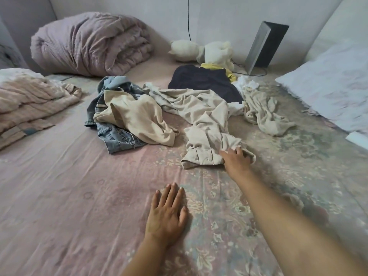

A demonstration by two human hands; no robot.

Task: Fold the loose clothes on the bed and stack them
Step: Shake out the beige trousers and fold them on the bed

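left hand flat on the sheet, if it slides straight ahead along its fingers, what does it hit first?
Probably the waistband end of the beige trousers that the right hand grips. The left hand has only bare bedsheet before that; depth is approximate.

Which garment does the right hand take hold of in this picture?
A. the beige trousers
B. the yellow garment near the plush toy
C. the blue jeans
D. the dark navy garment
A: the right hand has its fingers curled into the waistband end of the beige trousers, while the left hand lies flat on the bed sheet.
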